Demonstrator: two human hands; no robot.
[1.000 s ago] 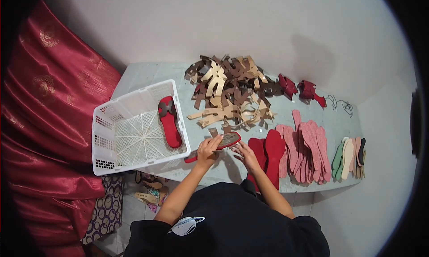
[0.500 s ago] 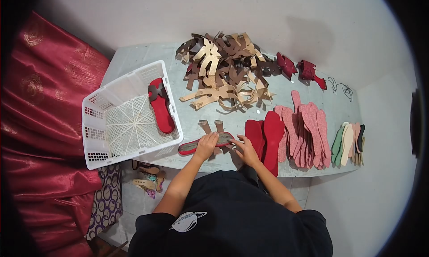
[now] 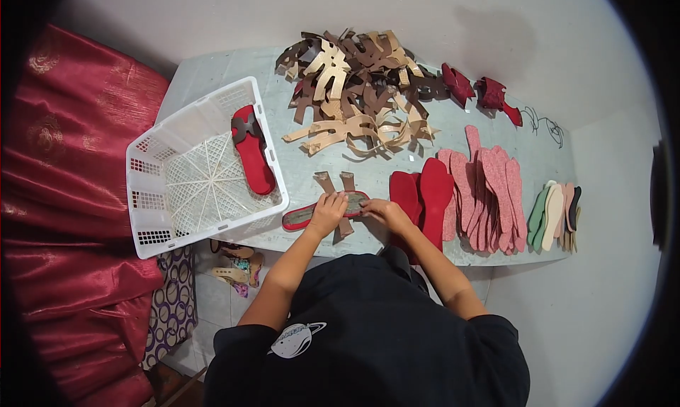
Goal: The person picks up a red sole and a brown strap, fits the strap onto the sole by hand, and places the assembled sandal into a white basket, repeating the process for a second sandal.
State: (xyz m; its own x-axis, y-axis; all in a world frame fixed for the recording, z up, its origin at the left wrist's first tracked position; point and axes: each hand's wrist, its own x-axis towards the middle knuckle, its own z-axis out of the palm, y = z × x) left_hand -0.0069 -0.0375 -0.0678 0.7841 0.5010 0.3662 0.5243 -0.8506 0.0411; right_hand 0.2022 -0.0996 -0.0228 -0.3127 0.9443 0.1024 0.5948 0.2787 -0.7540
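Note:
A red-edged sandal sole (image 3: 300, 215) lies with its grey underside up near the table's front edge. Under it is a brown strap (image 3: 324, 182), whose ends stick out beyond the sole's far side and near side. My left hand (image 3: 327, 214) rests over the middle of the sole, fingers curled across it and holding it down. At the sole's right end, the fingers of my right hand (image 3: 386, 213) are pinched together on the near edge, where a strap end lies; the fingers mostly hide that end.
A white plastic basket (image 3: 282, 184) at left holds a red sandal (image 3: 253, 163). Cut straps (image 3: 368, 88) are heaped at the back. Red soles (image 3: 433, 195), pink soles (image 3: 496, 195) and pale and green soles (image 3: 551, 212) stand at right. Dark red pieces (image 3: 490, 95) lie behind.
My right hand's fingers were spread beside the sole; now they are pinched at its edge. The near right strap end, visible before, is now hidden there. My left hand stays on the sole.

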